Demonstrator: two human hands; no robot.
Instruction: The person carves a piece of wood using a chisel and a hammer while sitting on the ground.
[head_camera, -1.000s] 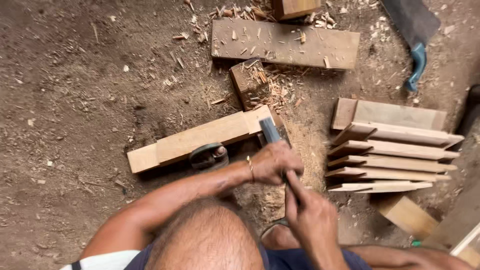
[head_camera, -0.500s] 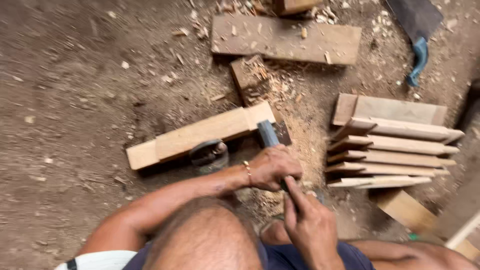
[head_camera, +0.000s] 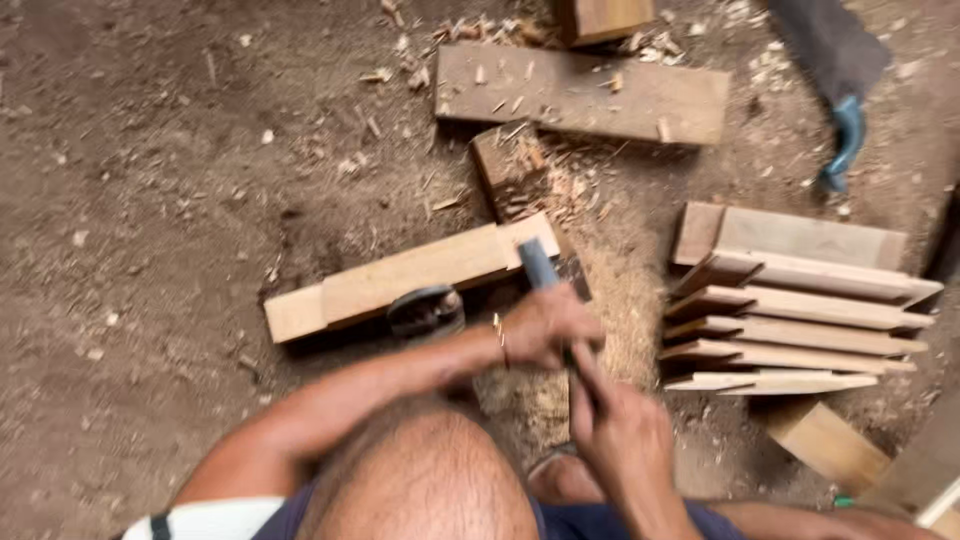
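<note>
Fingers of the left hand wrapped a grey chisel at the pale plank's end on the dirt floor; the right hand gripped its handle. Slipping seemed likely, the blade skidding toward the stacked boards.

You're over a bare dirt floor, wood chips and sawdust scattered, in even daylight.

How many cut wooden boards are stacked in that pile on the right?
6, as far as shows: the pale, angle-cut wooden boards overlap in a stepped pile on the dirt ground, to the right of the hands, from rear to front. More may hide beneath.
</note>
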